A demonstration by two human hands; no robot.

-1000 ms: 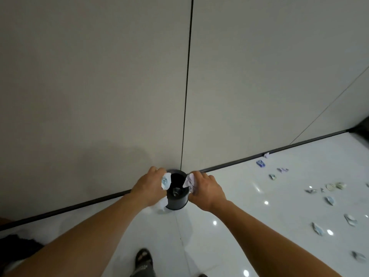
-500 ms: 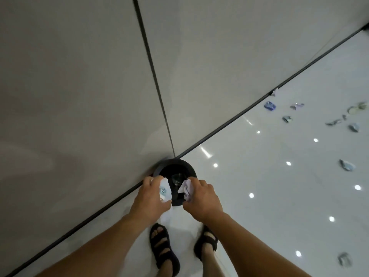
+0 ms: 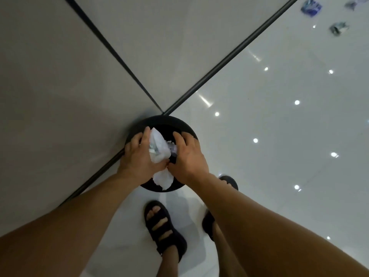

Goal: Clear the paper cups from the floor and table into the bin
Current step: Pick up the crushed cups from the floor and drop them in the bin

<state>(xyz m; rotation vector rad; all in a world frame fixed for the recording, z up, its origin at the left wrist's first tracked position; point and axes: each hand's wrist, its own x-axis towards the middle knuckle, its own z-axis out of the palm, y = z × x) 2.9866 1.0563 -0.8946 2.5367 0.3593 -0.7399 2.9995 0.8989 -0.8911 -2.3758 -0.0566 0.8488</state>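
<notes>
**A:** Head view. What is altered against the earlier frames?

**B:** The bin (image 3: 180, 124) has been brought directly beneath both hands, where half a second ago only its near rim was reached. The hands have been drawn together over its mouth. The wall seam (image 3: 119, 56) has been swung toward the upper left.

**A:** How are the fingers set?

**B:** The left hand (image 3: 137, 158) is curled round a white crumpled cup (image 3: 158, 145), which is held between the two sets of fingers and hangs out below the thumbs. The right hand (image 3: 187, 156) is curled over a second crumpled cup (image 3: 173, 147), largely hidden under its fingers. Neither cup is released.

**A:** Which step is judged to be in hand?

**B:** The drop into the bin, whose dark mouth lies just under and beyond the fingertips.

**A:** What is called for next?

**B:** Both grips are to be opened so that the cups fall inside the rim. The paper tail below the thumbs sits close to the near rim and could catch there. On the floor (image 3: 259, 176), far beyond the right fingertips, further cups (image 3: 311, 7) are left, so a return trip is implied. No table is shown.
</notes>
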